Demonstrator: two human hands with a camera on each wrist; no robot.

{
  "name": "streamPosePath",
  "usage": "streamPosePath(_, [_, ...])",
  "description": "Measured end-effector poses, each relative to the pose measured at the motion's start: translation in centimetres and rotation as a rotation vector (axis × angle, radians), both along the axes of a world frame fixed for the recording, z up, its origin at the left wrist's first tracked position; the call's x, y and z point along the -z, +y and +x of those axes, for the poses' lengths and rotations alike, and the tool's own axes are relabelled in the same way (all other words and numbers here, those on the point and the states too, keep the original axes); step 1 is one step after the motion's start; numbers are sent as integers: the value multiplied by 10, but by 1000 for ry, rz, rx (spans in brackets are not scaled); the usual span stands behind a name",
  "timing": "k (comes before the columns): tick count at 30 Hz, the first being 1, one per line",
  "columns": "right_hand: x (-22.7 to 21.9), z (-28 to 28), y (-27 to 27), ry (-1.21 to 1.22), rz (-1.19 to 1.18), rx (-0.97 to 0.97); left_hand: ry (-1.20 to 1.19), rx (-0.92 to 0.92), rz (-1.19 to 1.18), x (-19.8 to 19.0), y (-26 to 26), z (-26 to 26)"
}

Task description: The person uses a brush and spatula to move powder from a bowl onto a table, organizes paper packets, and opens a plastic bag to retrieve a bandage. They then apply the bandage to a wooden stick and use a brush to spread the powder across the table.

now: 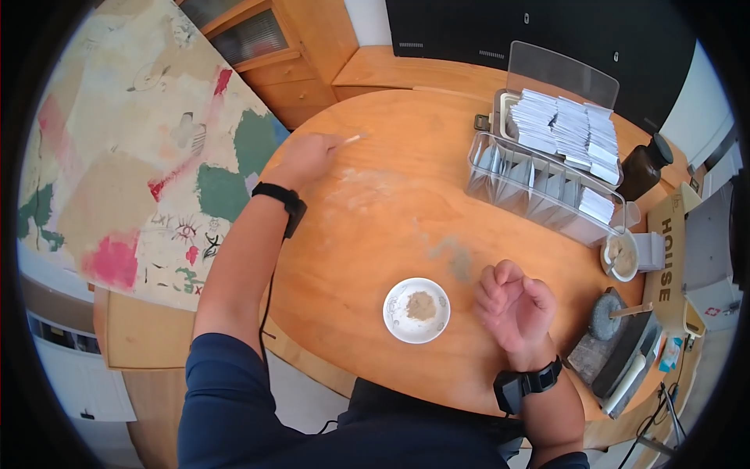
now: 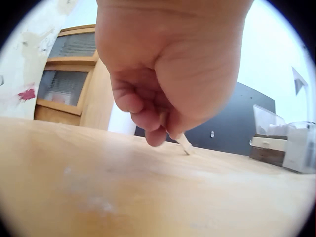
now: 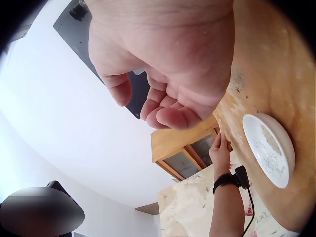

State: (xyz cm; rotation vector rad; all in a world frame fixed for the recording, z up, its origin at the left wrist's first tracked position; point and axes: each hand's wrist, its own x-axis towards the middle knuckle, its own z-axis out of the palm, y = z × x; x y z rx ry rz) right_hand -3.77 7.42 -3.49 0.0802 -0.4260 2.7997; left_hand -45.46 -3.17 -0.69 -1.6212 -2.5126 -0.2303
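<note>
My left hand [image 1: 307,159] is stretched out to the far left part of the wooden table, pinching a short pale stick [image 1: 354,139] between thumb and fingers. In the left wrist view the free end of that stick [image 2: 185,144] points down close to the tabletop; most of its length is hidden in the hand. My right hand [image 1: 516,306] is raised with the palm turned up and the fingers loosely curled, holding nothing. Just left of it stands a small white bowl [image 1: 395,327] with beige powder [image 1: 421,306] at its bottom.
Whitish smears [image 1: 363,187] and a grey-green smudge [image 1: 453,256] mark the wooden table [image 1: 336,258]. At the back right are clear boxes [image 1: 539,199] of white packets and a dark jar [image 1: 647,166]. A second bowl [image 1: 623,270] and a round grey stone [image 1: 604,316] stand along the right edge.
</note>
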Motion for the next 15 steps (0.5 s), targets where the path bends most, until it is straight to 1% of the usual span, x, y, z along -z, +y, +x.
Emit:
streamPosePath(1, [-1, 1, 1, 0, 0, 8, -31, 125, 17, 1, 2, 1])
streamPosePath(2, [-3, 2, 2, 0, -6, 10, -28, 137, 12, -5, 1, 8])
streamPosePath(4, [-3, 3, 2, 3, -24, 27, -120, 348, -122, -21, -6, 25])
streamPosePath(5, [-3, 2, 2, 2, -22, 22, -113, 310, -148, -27, -6, 29])
streamPosePath(6, [-2, 2, 1, -1, -15, 9, -115, 310, -152, -26, -4, 28])
streamPosePath(8, [-1, 0, -1, -4, -6, 1, 28, 70, 13, -22, 5, 21])
streamPosePath(9, [-1, -1, -1, -3, 7, -1, 29, 61, 22, -18, 12, 17])
streamPosePath(11, [-1, -1, -3, -3, 21, -4, -8, -55, 139, -6, 24, 8])
streamPosePath(12, [-1, -1, -3, -5, 22, 3, -8, -55, 146, -1, 25, 6])
streamPosePath(14, [-3, 0, -1, 1, 20, 3, -48, 70, 40, 4, 29, 7])
streamPosePath(15, [-3, 1, -1, 9, 11, 5, -47, 79, 34, 3, 25, 5])
